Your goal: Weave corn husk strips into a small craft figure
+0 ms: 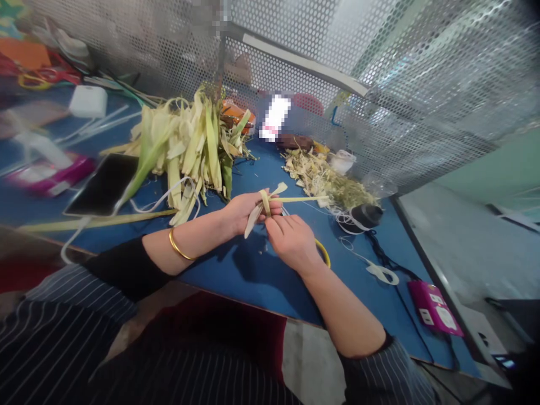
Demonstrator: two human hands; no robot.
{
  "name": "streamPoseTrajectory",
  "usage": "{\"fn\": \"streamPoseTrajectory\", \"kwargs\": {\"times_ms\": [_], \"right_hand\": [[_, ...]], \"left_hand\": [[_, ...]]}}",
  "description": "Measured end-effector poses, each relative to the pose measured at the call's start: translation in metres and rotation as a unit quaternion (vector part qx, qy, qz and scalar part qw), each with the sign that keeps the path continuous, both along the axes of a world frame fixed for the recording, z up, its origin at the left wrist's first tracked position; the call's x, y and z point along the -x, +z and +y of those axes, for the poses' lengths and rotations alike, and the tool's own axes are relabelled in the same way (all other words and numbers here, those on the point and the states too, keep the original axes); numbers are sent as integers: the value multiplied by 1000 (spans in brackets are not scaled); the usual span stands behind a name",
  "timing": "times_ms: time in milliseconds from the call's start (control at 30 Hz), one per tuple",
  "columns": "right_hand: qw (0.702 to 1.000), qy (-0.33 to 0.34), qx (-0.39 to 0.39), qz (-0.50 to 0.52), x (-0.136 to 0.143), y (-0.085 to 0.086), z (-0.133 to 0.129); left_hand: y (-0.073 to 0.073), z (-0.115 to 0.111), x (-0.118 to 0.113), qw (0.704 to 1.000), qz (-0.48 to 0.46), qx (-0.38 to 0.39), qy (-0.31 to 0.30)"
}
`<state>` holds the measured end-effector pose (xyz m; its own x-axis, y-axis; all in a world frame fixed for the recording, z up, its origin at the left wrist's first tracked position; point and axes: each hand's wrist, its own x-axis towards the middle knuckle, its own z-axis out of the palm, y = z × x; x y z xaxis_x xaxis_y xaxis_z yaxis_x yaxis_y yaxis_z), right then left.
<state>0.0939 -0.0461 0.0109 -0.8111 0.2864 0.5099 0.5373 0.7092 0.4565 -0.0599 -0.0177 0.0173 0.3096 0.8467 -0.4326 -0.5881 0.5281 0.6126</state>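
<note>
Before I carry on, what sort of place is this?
Likely a handicraft workbench: the blue tabletop bears a pile of pale leaf strips and a heap of shredded scraps, and the left hand holds a folded strip.

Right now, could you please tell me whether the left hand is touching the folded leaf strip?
Touching: the head view shows the folded leaf strip held in the left hand, resting against its fingers.
</note>
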Motion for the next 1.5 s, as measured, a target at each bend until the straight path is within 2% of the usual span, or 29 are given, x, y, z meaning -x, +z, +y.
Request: {"fn": "streamPoseTrajectory", "kwargs": {"times_ms": [133,300,500,533,600,667,700,767,833,900,933,1000,1100,1233,1367,1500], "right_hand": [[999,-19,40,2,-2,-2,1],[998,2,47,41,-4,-1,-2],[996,72,56,6,7,-4,-5],[994,81,65,25,7,-4,-5],[984,77,101,125,4,-4,-3],[944,29,161,285,-1,-3,0],[910,-8,203,362,-4,-2,3],[817,-86,317,474,-6,-3,9],[704,-130,450,533,-5,-5,14],[598,-128,549,570,-1,-8,17],[557,-119,576,587,1,-9,18],[506,-98,601,611,4,-10,17],[473,-79,617,624,5,-9,16],[455,-75,623,631,1,-7,18],[455,-72,612,643,-1,-5,20],[462,-78,613,636,-1,-4,20]], "left_hand": [[1,2,2,999,18,-11,33],[-3,0,-4,997,17,-37,71],[-2,-19,-19,997,47,-59,27],[-1,-21,-20,996,51,-69,20],[-1,-23,-19,992,73,-97,17],[-2,-22,-18,986,114,-124,18],[-3,-21,-17,981,135,-137,15],[-4,-18,-16,973,165,-164,1],[-6,-17,-15,964,190,-184,3],[-6,-15,-15,960,212,-183,21],[-5,-15,-14,959,218,-179,27],[-4,-15,-13,961,220,-168,24],[-3,-15,-11,966,203,-162,-3],[0,-16,-8,970,151,-190,-24],[1,-18,-8,964,124,-231,-50],[-3,-18,-10,950,172,-257,-35]]}}
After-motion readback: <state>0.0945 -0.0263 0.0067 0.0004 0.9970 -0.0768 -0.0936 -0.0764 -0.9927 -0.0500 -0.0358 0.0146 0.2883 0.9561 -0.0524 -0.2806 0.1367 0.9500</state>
